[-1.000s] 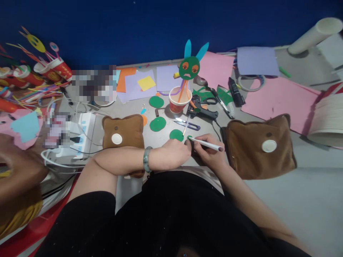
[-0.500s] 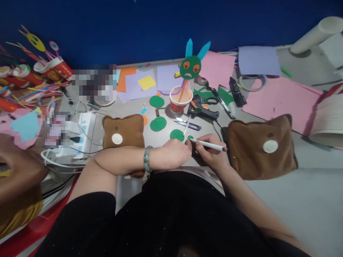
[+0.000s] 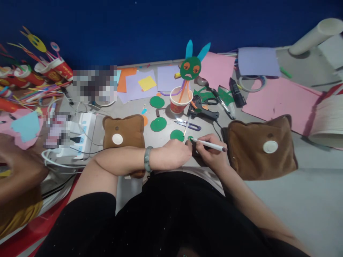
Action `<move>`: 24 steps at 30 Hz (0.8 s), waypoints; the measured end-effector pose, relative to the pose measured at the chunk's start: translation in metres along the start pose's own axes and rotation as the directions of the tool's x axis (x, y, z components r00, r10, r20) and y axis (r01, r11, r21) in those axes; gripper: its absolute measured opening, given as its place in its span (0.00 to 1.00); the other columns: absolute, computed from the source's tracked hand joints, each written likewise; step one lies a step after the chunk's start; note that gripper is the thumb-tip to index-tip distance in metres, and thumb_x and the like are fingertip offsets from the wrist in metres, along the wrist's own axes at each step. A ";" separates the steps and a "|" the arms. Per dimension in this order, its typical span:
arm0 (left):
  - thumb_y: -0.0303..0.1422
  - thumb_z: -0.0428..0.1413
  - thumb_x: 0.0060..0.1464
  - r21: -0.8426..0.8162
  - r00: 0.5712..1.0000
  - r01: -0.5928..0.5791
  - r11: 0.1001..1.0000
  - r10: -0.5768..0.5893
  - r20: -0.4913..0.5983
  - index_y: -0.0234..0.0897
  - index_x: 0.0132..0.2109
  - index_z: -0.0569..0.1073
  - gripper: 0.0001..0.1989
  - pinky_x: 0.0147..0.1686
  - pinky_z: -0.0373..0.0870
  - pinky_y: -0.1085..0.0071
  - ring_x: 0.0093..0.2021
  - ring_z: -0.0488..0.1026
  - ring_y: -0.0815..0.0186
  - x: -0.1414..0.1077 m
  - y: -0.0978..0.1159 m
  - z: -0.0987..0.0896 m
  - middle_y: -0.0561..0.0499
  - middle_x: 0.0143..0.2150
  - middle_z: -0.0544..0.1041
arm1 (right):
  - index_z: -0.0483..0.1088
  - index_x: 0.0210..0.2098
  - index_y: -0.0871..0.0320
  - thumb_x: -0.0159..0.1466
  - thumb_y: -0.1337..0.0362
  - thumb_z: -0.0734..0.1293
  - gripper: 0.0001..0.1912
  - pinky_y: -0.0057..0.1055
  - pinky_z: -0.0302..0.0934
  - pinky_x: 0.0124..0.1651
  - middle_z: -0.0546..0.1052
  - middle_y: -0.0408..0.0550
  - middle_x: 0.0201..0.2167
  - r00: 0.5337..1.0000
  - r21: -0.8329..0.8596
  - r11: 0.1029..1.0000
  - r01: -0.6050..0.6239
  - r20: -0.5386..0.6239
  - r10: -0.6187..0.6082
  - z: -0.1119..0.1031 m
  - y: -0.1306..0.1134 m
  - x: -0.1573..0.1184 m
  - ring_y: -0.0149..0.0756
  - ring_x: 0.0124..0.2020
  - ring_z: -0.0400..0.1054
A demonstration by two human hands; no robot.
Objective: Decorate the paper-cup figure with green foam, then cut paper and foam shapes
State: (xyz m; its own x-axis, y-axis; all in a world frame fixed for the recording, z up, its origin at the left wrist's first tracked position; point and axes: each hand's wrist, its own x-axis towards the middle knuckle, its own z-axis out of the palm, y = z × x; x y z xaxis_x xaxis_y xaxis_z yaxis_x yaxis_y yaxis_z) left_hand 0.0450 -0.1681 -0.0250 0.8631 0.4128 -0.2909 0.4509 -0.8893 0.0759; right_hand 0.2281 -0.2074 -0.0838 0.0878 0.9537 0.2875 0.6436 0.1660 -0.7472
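Observation:
My right hand (image 3: 210, 149) is closed around a white marker (image 3: 211, 144), its tip at a small green paper piece (image 3: 190, 138). Close beside it on the left, my left hand (image 3: 177, 153) has curled fingers near that small piece; whatever its fingertips pinch is too small to make out. A green disc (image 3: 177, 135) lies just beyond my left hand, with a thin stick touching it. Two more green discs (image 3: 158, 124) (image 3: 157, 102) rest farther left. Purple-handled snips (image 3: 194, 126) lie behind my hands. A paper cup (image 3: 179, 105) stands beyond them, bearing a green face with blue ears (image 3: 190, 68).
Brown cushions lie left (image 3: 123, 130) and right (image 3: 262, 150). A black glue gun (image 3: 205, 112) with a cable sits right of the cup. A power strip (image 3: 85, 134) and another person's arm (image 3: 18, 164) are at the left. Coloured papers (image 3: 281, 98) lie behind.
The marker's tip has shifted slightly to the right over the small green piece. Both hands otherwise stay nearly where they were.

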 end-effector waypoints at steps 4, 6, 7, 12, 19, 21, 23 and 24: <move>0.20 0.46 0.64 -0.011 1.000 0.006 1.000 -0.006 0.028 0.20 0.63 0.70 0.22 0.28 0.68 0.69 0.33 0.79 0.60 0.001 0.000 -0.001 0.43 0.34 0.77 | 0.71 0.31 0.53 0.65 0.58 0.68 0.08 0.32 0.66 0.27 0.80 0.45 0.24 1.000 -0.006 1.000 -0.002 0.012 0.002 0.000 0.000 0.000 0.35 0.23 0.72; 0.18 0.45 0.63 -0.025 0.999 0.002 1.000 -0.001 0.035 0.19 0.63 0.70 0.23 0.28 0.67 0.68 0.34 0.79 0.59 0.001 0.000 -0.003 0.43 0.34 0.77 | 0.71 0.31 0.53 0.65 0.58 0.68 0.08 0.31 0.66 0.26 0.80 0.45 0.24 1.000 -0.007 1.000 0.007 0.020 -0.007 0.000 0.000 0.001 0.35 0.22 0.72; 0.18 0.45 0.63 -0.032 0.999 0.001 0.999 0.000 0.042 0.19 0.63 0.70 0.23 0.28 0.67 0.68 0.34 0.79 0.59 0.001 0.000 -0.004 0.42 0.34 0.77 | 0.70 0.30 0.53 0.64 0.58 0.68 0.08 0.31 0.65 0.26 0.79 0.44 0.23 1.000 -0.007 1.000 0.009 0.021 -0.009 0.000 0.000 0.001 0.34 0.22 0.72; 0.17 0.46 0.63 -0.045 0.996 0.030 0.999 -0.027 0.083 0.19 0.64 0.69 0.24 0.29 0.69 0.68 0.34 0.80 0.59 0.000 0.001 -0.010 0.42 0.35 0.78 | 0.70 0.29 0.53 0.63 0.60 0.68 0.07 0.30 0.63 0.24 0.77 0.43 0.21 1.000 -0.024 1.000 0.020 -0.005 -0.020 -0.001 0.001 0.000 0.33 0.20 0.70; 0.19 0.50 0.64 -0.023 0.999 0.026 0.999 -0.026 0.039 0.18 0.63 0.70 0.22 0.29 0.71 0.68 0.33 0.81 0.59 0.001 0.002 -0.006 0.40 0.35 0.80 | 0.70 0.29 0.53 0.64 0.59 0.67 0.08 0.31 0.65 0.26 0.78 0.44 0.22 1.000 -0.030 1.000 0.006 -0.006 -0.006 -0.001 -0.001 0.000 0.34 0.21 0.71; 0.19 0.50 0.64 -0.015 0.999 0.026 1.000 -0.026 0.028 0.17 0.64 0.69 0.23 0.29 0.72 0.68 0.33 0.81 0.58 0.001 0.002 -0.005 0.40 0.35 0.80 | 0.70 0.29 0.53 0.63 0.59 0.67 0.08 0.31 0.64 0.26 0.77 0.44 0.22 1.000 -0.027 1.000 0.006 -0.003 -0.006 -0.001 -0.001 0.000 0.34 0.21 0.71; 0.19 0.49 0.64 -0.013 0.999 0.027 1.000 -0.027 0.031 0.14 0.66 0.67 0.25 0.29 0.72 0.67 0.33 0.82 0.57 0.001 0.002 -0.004 0.40 0.34 0.80 | 0.69 0.29 0.53 0.63 0.60 0.68 0.07 0.30 0.64 0.25 0.77 0.43 0.21 1.000 -0.024 1.000 0.013 -0.006 -0.013 -0.001 -0.001 0.000 0.34 0.21 0.70; 0.19 0.49 0.64 -0.015 0.999 0.028 0.999 -0.027 0.036 0.13 0.67 0.66 0.25 0.29 0.72 0.67 0.33 0.82 0.57 0.001 0.001 -0.004 0.40 0.34 0.80 | 0.69 0.29 0.53 0.63 0.60 0.68 0.07 0.30 0.64 0.25 0.77 0.43 0.21 1.000 -0.024 1.000 0.016 -0.010 -0.016 -0.001 0.000 0.000 0.34 0.21 0.70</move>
State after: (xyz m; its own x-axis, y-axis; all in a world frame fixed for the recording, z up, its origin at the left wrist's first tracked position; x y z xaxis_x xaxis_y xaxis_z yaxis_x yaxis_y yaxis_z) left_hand 0.0477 -0.1680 -0.0217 0.8418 0.4296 -0.3268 0.4782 -0.8744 0.0823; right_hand 0.2286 -0.2075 -0.0830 0.0848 0.9484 0.3056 0.6629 0.1753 -0.7279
